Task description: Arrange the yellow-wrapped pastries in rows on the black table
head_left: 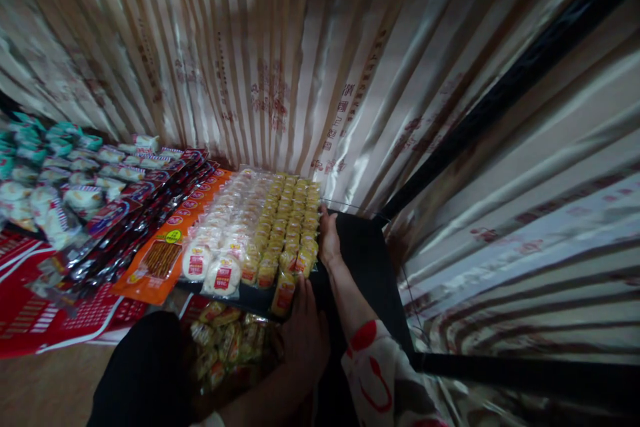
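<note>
Rows of small yellow-wrapped snack packets (293, 213) stand packed together on a black shelf (365, 260). My right hand (330, 240) lies along their right side, fingers stretched out and touching the end of the block. Lower down, my left hand (305, 327) reaches up with extended fingers against the front packets, beside a tilted yellow packet (284, 293) at the near edge. Its thumb is hidden. Below and left of that hand, more loose yellow packets (225, 343) lie in a clear bag. White round crackers in clear wrappers (220, 273) stand in rows left of the yellow ones.
An orange snack bag (160, 263), dark red packages (135, 220) and white and teal wrapped snacks (85, 197) extend leftward. A red basket or bag (65, 320) sits below. Pleated printed fabric (280, 67) hangs behind, with a black pole (490, 100) at right. A dark-clothed knee (145, 373) is near.
</note>
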`<state>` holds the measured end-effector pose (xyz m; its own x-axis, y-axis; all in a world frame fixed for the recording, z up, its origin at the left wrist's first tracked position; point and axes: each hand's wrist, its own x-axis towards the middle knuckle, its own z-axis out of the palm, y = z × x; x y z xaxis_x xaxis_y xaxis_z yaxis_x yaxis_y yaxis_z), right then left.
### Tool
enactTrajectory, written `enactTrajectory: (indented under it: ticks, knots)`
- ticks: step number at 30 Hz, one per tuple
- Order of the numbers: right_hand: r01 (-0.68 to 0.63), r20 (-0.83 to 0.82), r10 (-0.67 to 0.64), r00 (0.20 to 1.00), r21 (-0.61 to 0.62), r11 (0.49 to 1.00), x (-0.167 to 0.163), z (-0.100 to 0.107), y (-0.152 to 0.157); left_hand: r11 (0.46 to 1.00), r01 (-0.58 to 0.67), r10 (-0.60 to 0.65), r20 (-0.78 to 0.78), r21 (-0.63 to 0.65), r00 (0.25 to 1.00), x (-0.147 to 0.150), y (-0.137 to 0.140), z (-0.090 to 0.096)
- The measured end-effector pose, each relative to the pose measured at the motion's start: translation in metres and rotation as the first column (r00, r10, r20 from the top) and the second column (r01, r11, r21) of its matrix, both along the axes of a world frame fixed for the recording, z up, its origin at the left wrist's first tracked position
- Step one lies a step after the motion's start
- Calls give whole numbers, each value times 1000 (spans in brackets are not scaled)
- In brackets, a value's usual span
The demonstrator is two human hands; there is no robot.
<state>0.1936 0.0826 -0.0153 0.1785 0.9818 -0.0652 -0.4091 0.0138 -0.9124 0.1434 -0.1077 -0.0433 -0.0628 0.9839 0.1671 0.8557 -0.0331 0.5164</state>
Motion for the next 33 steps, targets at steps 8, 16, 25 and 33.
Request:
enactTrajectory:
  ticks: [8,16,25,33]
  knots:
    - [114,413,-150,898,111,987,26,-14,-84,999,2,-3,27,40,1000,0,-1,0]
    - [-51,588,-36,808,131,990,13,-30,-105,990,33,-37,26,139,999,0,-4,-4]
    - [-1,402,-31,915,80,997,4,-37,-106,998,50,-53,65,39,997,-3,-2,-4]
    - [-47,471,-17,882,125,991,6,-35,-108,998,58,-53,144,-29,988,-6,-1,1]
